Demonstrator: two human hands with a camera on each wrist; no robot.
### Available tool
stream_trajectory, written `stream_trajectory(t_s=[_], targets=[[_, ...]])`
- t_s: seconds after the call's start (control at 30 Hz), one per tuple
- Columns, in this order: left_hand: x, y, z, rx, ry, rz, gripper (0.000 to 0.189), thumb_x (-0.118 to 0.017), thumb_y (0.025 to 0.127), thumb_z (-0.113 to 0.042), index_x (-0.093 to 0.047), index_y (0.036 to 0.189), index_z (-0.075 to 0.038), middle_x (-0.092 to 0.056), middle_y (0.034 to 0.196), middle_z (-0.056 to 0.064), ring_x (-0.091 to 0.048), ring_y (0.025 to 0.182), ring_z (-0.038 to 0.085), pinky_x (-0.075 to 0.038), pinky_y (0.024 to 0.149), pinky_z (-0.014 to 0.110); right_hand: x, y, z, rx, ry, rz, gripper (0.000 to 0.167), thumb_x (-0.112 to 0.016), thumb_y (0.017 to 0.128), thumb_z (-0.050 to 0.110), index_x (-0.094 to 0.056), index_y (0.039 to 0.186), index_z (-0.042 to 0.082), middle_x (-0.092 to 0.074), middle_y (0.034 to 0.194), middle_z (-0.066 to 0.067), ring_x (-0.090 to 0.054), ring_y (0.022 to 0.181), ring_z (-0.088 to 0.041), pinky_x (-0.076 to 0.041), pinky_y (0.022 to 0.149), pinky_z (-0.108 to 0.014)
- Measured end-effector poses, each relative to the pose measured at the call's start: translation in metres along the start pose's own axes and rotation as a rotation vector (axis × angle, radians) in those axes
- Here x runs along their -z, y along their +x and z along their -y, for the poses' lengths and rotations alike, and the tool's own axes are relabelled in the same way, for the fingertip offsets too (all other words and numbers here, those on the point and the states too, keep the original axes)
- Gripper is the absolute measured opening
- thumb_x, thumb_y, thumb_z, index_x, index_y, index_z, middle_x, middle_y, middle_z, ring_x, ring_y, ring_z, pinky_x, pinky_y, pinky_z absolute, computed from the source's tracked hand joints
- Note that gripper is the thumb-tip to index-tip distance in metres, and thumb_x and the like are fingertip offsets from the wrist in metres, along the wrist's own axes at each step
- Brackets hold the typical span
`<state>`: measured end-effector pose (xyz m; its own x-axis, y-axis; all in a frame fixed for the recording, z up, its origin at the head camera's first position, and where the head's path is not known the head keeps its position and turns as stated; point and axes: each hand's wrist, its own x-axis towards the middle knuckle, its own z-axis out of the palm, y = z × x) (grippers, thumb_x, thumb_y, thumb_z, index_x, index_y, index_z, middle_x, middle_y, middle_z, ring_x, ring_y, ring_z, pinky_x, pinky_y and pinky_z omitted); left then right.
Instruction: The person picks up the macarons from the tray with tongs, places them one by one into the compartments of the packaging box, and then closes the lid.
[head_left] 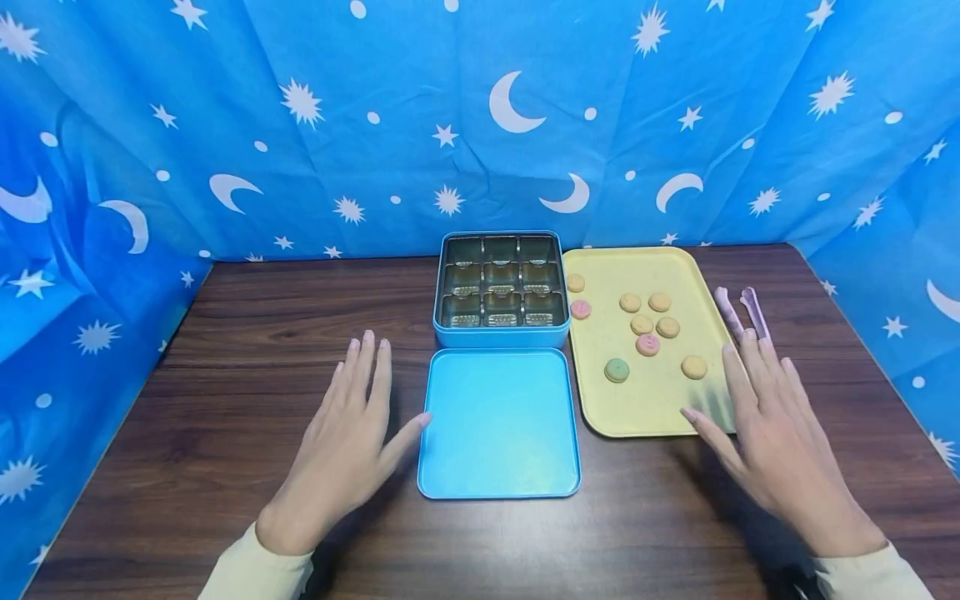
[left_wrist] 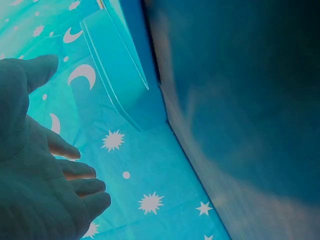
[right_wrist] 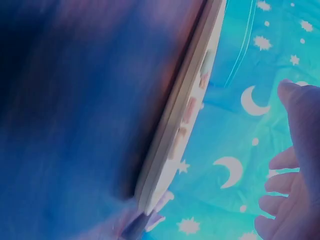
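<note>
My left hand (head_left: 341, 446) has its fingers straight and holds nothing, its thumb tip at the left edge of a flat blue tin lid (head_left: 498, 425). In the left wrist view the same hand (left_wrist: 45, 165) shows its fingers extended. Behind the lid stands a square blue tin (head_left: 502, 337) with a divided insert of several compartments. Over the near right corner of a yellow tray (head_left: 622, 421) is my right hand (head_left: 780, 450), fingers straight and holding nothing. Several small round cookies lie on the tray, most tan, with a green cookie (head_left: 617, 370) and a pink cookie (head_left: 648, 344) among them.
Purple-and-white tongs (head_left: 753, 310) lie right of the tray, close to my right fingertips. The dark wooden table (head_left: 247, 358) carries everything. A blue curtain (head_left: 420, 108) with moons and stars surrounds its back and sides.
</note>
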<state>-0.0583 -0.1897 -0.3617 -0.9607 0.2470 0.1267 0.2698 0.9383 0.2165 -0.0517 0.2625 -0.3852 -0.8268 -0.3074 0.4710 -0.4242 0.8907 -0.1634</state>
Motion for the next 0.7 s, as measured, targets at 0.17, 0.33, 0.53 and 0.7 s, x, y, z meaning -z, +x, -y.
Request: stream_trajectory(t_s=[0.17,0.33,0.53,0.7], targets=[[0.009,0.016,0.004,0.017,-0.068,0.049,0.100,-0.049,0.098,-0.065,-0.003,0.162,-0.004,0.003,0.169,0.019,0.003,0.155,0.035,-0.015,0.119,0.060,0.005,0.003,-0.016,-0.067,0.012,0.047,0.085,-0.053,0.102,0.051,-0.025,0.157,-0.007,-0.016,0.161,-0.034,-0.013,0.150,-0.048,-0.006,0.122,-0.055],[0.014,0.034,0.008,0.003,-0.113,0.067,0.103,-0.051,0.096,-0.068,-0.003,0.163,-0.005,0.004,0.169,0.017,0.004,0.155,0.033,-0.014,0.118,0.062,0.007,0.007,-0.033,-0.127,0.020,0.072,0.082,-0.059,0.101,0.044,-0.027,0.155,-0.010,-0.018,0.159,-0.038,-0.013,0.150,-0.050,-0.006,0.122,-0.056],[0.013,0.057,0.011,-0.031,-0.124,0.079,0.107,-0.050,0.094,-0.073,-0.005,0.162,-0.004,0.001,0.169,0.018,0.003,0.155,0.033,-0.015,0.119,0.061,0.006,0.014,-0.054,-0.170,0.028,0.052,0.078,-0.062,0.100,0.041,-0.035,0.147,-0.016,-0.025,0.153,-0.042,-0.018,0.146,-0.056,-0.010,0.121,-0.058],[0.011,0.075,0.011,-0.052,-0.117,0.072,0.109,-0.052,0.092,-0.073,-0.007,0.162,-0.003,-0.002,0.169,0.018,0.003,0.155,0.031,-0.015,0.120,0.056,0.003,0.019,-0.068,-0.216,0.032,0.028,0.073,-0.065,0.099,0.037,-0.041,0.138,-0.020,-0.035,0.145,-0.044,-0.029,0.137,-0.062,-0.019,0.116,-0.065]])
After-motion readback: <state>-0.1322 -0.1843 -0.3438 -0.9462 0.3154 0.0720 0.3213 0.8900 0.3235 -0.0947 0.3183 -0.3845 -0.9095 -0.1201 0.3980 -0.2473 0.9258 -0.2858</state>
